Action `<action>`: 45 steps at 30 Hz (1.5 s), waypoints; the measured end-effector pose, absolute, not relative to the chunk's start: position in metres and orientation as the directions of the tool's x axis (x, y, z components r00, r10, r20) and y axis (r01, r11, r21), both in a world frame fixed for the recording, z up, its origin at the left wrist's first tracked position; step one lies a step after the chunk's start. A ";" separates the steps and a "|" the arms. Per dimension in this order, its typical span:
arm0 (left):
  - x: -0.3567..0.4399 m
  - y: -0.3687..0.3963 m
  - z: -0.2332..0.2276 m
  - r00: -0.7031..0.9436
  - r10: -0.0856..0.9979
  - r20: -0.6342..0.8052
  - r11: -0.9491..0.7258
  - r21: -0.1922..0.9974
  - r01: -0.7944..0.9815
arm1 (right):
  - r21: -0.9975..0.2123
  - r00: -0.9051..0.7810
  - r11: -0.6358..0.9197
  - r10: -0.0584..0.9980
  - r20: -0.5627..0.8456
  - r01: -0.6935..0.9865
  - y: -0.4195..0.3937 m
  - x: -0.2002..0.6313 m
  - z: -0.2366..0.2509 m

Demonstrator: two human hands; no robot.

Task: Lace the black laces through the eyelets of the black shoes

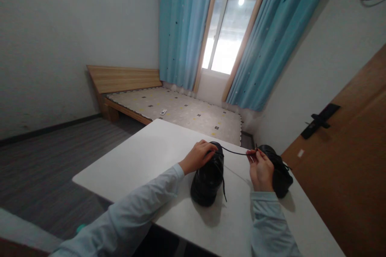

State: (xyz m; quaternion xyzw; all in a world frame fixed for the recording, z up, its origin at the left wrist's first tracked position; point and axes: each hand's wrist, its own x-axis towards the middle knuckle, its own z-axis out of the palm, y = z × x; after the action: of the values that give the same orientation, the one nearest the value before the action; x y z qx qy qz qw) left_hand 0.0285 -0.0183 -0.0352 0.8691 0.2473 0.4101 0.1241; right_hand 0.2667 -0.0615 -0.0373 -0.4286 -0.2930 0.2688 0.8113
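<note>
The left hand point(197, 156) rests curled over the top of a black shoe point(208, 178), fingers pressed on its upper near the tongue, steadying it on the white table point(141, 160). The right hand point(261, 168) is closed in a pinch on the end of a black lace point(237, 152), which runs taut from the shoe's top across to the fingertips — held well out to the side and slightly raised. A second loose end of lace point(224, 188) hangs down the shoe's side onto the tabletop. Judging by this, the lacing looks to be in hand but unfinished: one end is drawn out straight, the other dangles free, and no knot or bow can be seen on this shoe. A second black shoe point(279, 170) stands just behind the right hand, partly hidden by it — its laces look loose too, though the detail is too small to be sure. Beyond the table lie a low wooden bed point(181, 108), blue curtains point(183, 28), a window point(229, 24) and, to the right, a brown door point(346, 160).
</note>
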 end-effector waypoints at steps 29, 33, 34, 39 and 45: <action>0.028 -0.016 -0.036 0.579 0.481 0.658 -0.877 0.359 0.319 | -0.632 0.061 0.235 0.910 0.410 0.739 -0.079 0.250 -0.016; 0.028 -0.015 -0.037 0.585 0.479 0.654 -0.878 0.367 0.308 | -0.614 0.021 0.233 0.926 0.377 0.754 -0.078 0.247 -0.018; 0.028 -0.015 -0.037 0.584 0.482 0.653 -0.876 0.372 0.307 | -0.612 0.015 0.231 0.929 0.369 0.756 -0.078 0.246 -0.018; 0.028 -0.015 -0.037 0.589 0.493 0.641 -0.870 0.385 0.309 | -0.605 0.012 0.213 0.938 0.345 0.768 -0.076 0.243 -0.022; 0.027 -0.015 -0.036 0.596 0.500 0.628 -0.865 0.395 0.309 | -0.577 0.010 0.234 0.922 0.387 0.783 -0.075 0.243 -0.024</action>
State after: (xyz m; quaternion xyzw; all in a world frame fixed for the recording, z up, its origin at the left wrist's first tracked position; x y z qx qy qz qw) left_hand 0.0269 -0.0154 -0.0360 0.8848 0.2284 0.3869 0.1235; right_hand 0.2427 -0.0751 -0.0245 -0.6114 -0.6971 0.0961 0.3620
